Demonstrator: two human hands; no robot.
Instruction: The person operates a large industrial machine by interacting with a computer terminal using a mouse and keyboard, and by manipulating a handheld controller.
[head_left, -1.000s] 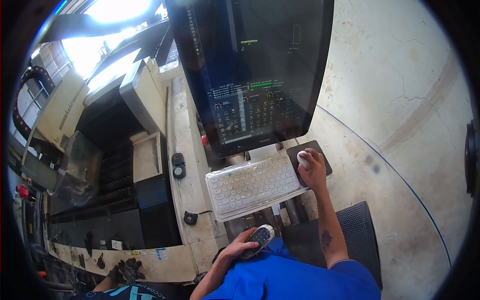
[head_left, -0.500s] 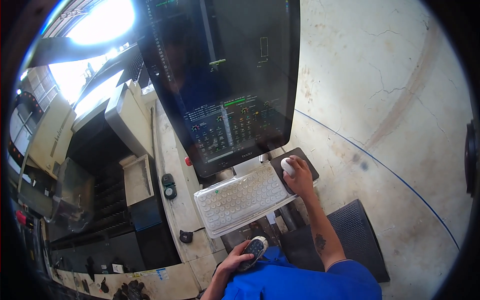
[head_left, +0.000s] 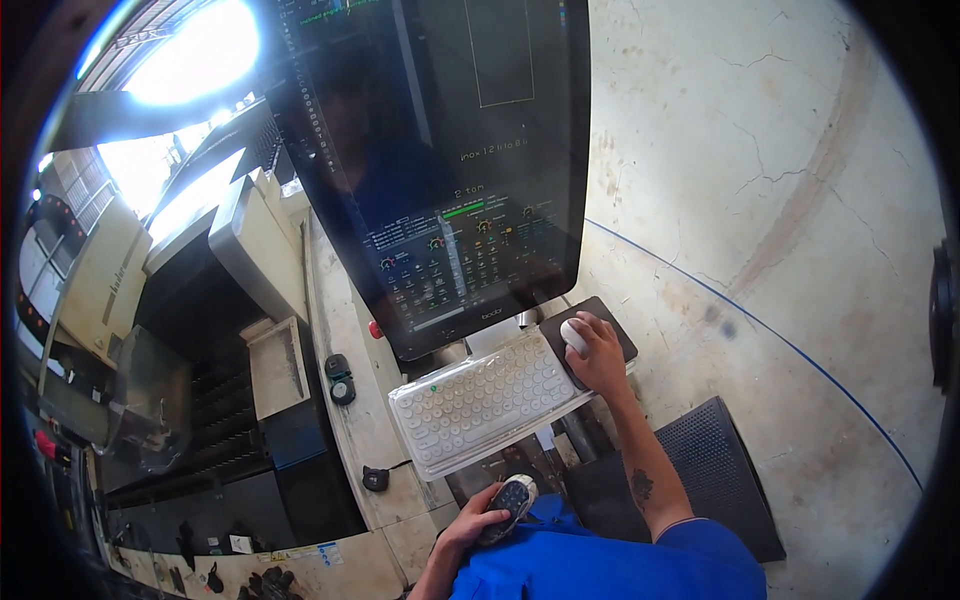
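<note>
- A person in blue clothing (head_left: pixel 600 566) sits or stands at a computer station, seen from above; both hands are occupied.
- The right hand (head_left: pixel 600 360) curves over a white computer mouse (head_left: pixel 573 337), fingers draped forward along its top. The mouse rests on a black mouse pad (head_left: pixel 612 316) just right of the keyboard, a spot that seems chosen to suit the outstretched right arm.
- The left hand (head_left: pixel 472 520) holds a handheld remote (head_left: pixel 516 496), with a dark keypad and pale casing, near the waist. Its keypad faces up and the thumb lies across its lower part, a grip that appears to leave the keys visible and within the thumb's reach. How the other fingers wrap underneath is hard to tell, as the remote hides them.
- A white keyboard (head_left: pixel 480 402) with round keys lies between the person and the screen, slightly slanted. Clear plastic surrounds it, presumably as protection from workshop dirt.
- Above it stands a tall black monitor (head_left: pixel 430 190), turned to face the person, presumably so it can be read over the keyboard.
- To the left, a pale machine ledge (head_left: pixel 350 440) serves as a shelf: a black tape measure (head_left: pixel 375 479) and a teal-and-black tape measure (head_left: pixel 341 380) lie apart on it, conveniently near the left side.
</note>
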